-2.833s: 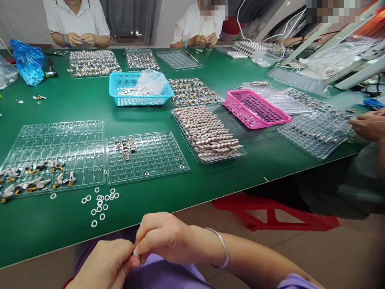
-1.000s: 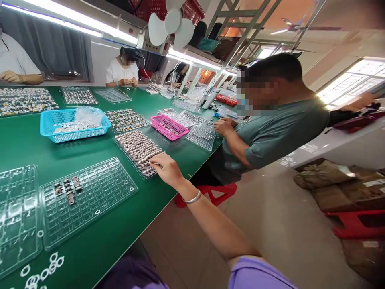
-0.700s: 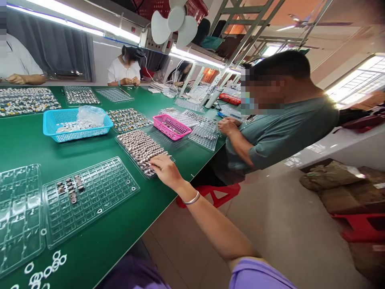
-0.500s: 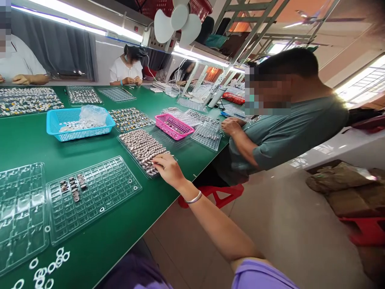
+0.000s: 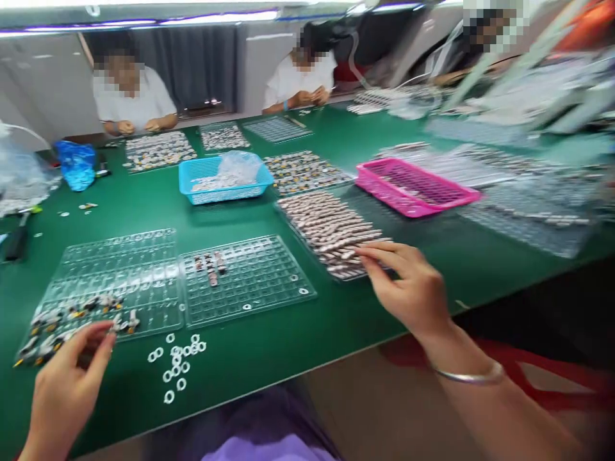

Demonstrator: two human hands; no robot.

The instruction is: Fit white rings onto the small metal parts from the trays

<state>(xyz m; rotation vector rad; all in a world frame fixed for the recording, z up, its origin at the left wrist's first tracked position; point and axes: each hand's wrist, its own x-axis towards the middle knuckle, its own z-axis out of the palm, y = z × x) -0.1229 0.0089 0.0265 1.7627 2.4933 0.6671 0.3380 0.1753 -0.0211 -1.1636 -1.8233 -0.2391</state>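
My right hand (image 5: 410, 288) reaches over the near corner of a tray packed with rows of small pinkish-grey parts (image 5: 331, 224). Its thumb and fingertips are pinched together at the outer row; what lies between them is too small to make out. My left hand (image 5: 72, 378) is beside the front edge of a clear compartment tray (image 5: 144, 256) with white, black and yellow pieces (image 5: 91, 304) in its near part. Thumb and forefinger close on a small white part (image 5: 116, 325). Right of this tray, another clear tray (image 5: 269, 275) holds a few dark and pinkish parts (image 5: 210, 266).
Loose white rings (image 5: 180, 366) lie near the table edge. Behind the trays stand a blue basket (image 5: 225, 193) with a plastic bag and a pink basket (image 5: 413, 203). A tool with a black handle (image 5: 18, 237) lies left. Two people in white sit across the green table (image 5: 144, 208).
My view has swung left and down, bringing my left hand and the left tray's pieces into sight. The right hand stays at the packed tray. The co-worker on the right has left the view.
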